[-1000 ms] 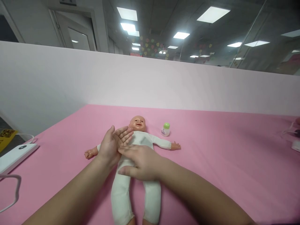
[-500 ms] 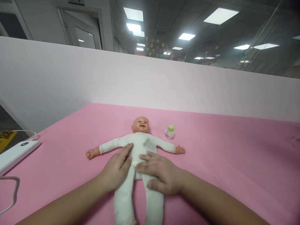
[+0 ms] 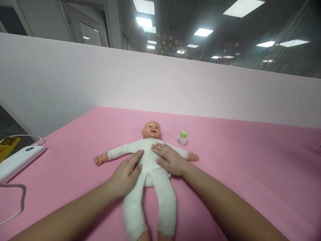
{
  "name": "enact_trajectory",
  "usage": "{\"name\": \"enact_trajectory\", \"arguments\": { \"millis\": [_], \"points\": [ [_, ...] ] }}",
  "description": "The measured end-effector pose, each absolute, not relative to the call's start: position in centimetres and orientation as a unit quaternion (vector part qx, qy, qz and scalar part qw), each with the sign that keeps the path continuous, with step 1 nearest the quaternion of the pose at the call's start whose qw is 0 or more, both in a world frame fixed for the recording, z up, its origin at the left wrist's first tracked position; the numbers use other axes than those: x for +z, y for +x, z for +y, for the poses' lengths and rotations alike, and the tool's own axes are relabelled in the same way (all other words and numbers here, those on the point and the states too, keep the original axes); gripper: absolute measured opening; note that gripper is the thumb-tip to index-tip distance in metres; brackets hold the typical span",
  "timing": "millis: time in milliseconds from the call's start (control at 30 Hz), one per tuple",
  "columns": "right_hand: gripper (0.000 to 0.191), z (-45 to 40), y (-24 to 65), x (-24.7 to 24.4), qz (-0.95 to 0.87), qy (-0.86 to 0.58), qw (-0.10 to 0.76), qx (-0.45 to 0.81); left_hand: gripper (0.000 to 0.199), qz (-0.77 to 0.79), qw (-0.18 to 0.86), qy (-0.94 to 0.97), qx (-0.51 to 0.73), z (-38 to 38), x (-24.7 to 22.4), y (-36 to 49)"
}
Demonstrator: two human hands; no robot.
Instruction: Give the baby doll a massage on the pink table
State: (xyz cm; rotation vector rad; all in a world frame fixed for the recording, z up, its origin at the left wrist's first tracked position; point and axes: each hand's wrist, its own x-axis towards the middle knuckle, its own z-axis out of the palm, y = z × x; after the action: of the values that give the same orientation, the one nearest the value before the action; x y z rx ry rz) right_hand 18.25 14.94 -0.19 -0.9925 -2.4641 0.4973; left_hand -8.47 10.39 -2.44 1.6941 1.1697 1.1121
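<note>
A baby doll (image 3: 149, 160) with a white cloth body lies on its back on a pink surface (image 3: 220, 157), arms spread and head toward the far side. My left hand (image 3: 127, 174) rests against the doll's side at the waist and hip, fingers stretched out and holding nothing. Flat on the doll's chest, near its shoulder on the right, lies my right hand (image 3: 170, 159), its fingers extended. A small clear jar (image 3: 182, 138) with a green lid stands to the right of the doll's head.
At the left edge are a white power strip-like device (image 3: 22, 160), a white cable (image 3: 23, 197) and a yellow card (image 3: 8, 147). A low white wall (image 3: 175, 87) runs along the far side.
My right hand has moved up from the doll's hip and thigh to its chest. My left hand stays at the doll's side. The camera view has shifted slightly.
</note>
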Motion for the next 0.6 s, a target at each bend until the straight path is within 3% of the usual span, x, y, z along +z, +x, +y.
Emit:
{"name": "enact_trajectory", "arguments": {
  "millis": [200, 333, 467, 600],
  "points": [
    [0.082, 15.9, 19.6, -0.9, -0.845, -0.491, 0.152, 0.146, 0.062, 0.474, 0.324, 0.736, 0.359, 10.5, -2.4, -9.0],
    [0.082, 16.0, 20.2, -1.7, -0.82, -0.542, 0.13, 0.131, 0.074, 0.473, 0.255, 0.804, 0.254, 10.5, -2.2, -10.1],
    [0.081, 16.0, 20.3, -1.8, -0.825, -0.532, 0.148, 0.124, 0.075, 0.333, 0.192, 0.896, 0.223, 9.0, -1.3, -10.3],
    [0.075, 15.4, 20.5, -0.8, -0.839, -0.488, 0.18, 0.161, 0.085, 0.189, 0.196, 0.941, 0.203, 6.5, 0.2, -9.5]
  ]
}}
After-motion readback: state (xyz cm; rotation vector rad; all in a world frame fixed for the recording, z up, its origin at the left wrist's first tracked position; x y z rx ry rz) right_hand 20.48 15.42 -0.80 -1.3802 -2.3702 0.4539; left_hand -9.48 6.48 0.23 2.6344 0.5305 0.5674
